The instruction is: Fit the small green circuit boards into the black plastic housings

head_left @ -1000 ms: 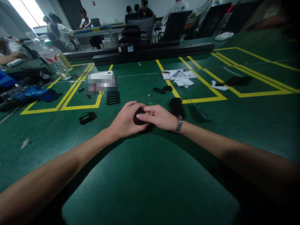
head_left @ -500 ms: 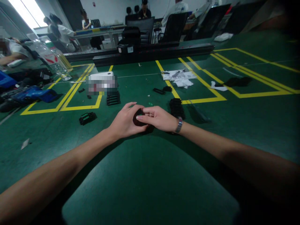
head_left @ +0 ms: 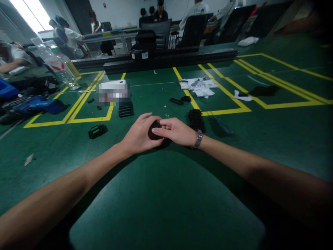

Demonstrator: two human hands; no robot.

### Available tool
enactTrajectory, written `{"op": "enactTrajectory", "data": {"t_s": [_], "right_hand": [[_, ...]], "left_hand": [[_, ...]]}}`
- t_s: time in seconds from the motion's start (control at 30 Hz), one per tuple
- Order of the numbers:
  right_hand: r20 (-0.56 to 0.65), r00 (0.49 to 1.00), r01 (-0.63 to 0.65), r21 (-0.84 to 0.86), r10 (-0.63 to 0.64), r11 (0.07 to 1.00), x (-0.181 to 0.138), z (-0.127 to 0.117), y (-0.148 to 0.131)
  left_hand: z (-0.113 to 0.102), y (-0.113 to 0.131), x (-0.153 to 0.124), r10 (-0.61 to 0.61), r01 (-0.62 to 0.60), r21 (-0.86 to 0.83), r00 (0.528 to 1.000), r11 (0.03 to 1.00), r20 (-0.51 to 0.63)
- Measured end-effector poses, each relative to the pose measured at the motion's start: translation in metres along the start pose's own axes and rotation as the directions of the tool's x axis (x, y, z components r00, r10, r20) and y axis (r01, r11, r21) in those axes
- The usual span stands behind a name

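Observation:
Both of my hands meet over a small dark rounded part (head_left: 154, 133) in the middle of the green table (head_left: 161, 194). My left hand (head_left: 137, 135) cups the part from the left, fingers curled around it. My right hand (head_left: 175, 131), with a watch on the wrist, grips it from the right, thumb and fingers pinched on its top. Most of the part is hidden between the two hands.
A black stack of parts (head_left: 196, 119) lies right of my hands, another black ribbed part (head_left: 126, 109) and a black piece with green (head_left: 97, 131) to the left. White papers (head_left: 200, 85) and yellow floor-tape lines (head_left: 223, 91) lie farther back. Blue items (head_left: 39, 104), bottles and seated people are at far left.

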State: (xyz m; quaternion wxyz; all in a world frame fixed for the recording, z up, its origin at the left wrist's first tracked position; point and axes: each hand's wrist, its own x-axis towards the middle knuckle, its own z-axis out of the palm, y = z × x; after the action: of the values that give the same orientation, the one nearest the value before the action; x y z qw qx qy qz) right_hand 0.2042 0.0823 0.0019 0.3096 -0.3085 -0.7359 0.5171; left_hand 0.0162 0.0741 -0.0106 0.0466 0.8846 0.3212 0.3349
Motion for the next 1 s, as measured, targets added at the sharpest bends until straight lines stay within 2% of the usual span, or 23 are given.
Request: {"op": "enactTrajectory", "data": {"t_s": [0.67, 0.9, 1.0], "right_hand": [[0.004, 0.998, -0.062, 0.063, 0.062, 0.996, 0.0011, -0.0017, 0.0035], [0.016, 0.999, -0.046, 0.105, 0.044, 0.993, 0.001, -0.0023, 0.0057], [-0.002, 0.999, -0.049, 0.056, 0.049, 0.997, 0.0011, -0.0023, 0.0071]], "left_hand": [[0.0024, -0.0021, -0.0007, 0.047, -0.047, 0.015, 0.999, 0.999, -0.024], [0.0016, -0.0024, -0.001, 0.048, -0.048, 0.006, 0.999, 0.999, -0.016], [0.0014, -0.0027, -0.0004, 0.028, -0.028, -0.003, 1.0, 1.0, 0.003]]}}
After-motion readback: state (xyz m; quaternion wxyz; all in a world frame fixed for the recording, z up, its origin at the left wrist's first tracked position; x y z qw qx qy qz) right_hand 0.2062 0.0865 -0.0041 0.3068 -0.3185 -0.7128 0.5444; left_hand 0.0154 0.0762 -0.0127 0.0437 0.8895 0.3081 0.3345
